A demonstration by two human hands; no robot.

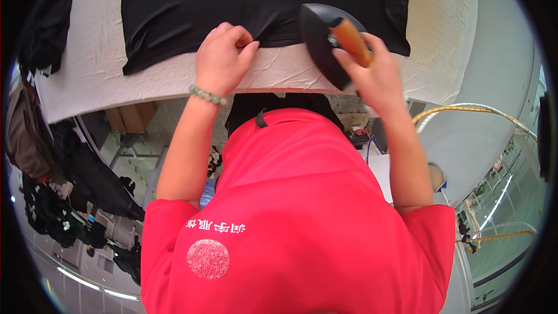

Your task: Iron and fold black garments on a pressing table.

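A black garment (256, 0) lies spread over the pale padded ironing table (174, 78), its near edge slightly wavy with a few creases. My right hand (378, 72) is wrapped round the wooden handle of a dark iron (319, 46). The iron's soleplate overlaps the near edge of the cloth at the right and the pale cover beside it. My left hand (224, 58), with a beaded bracelet at the wrist, rests at the garment's near edge. Its fingers are curled, thumb and forefinger close together at the hem; whether cloth is pinched between them is hidden.
A yellow hose and a white hose (474, 109) loop out at the right, beside a grey surface (500, 46). Dark clothes (49, 29) hang over the table's left side, with more garments below. A cardboard box (131, 117) sits under the table at left.
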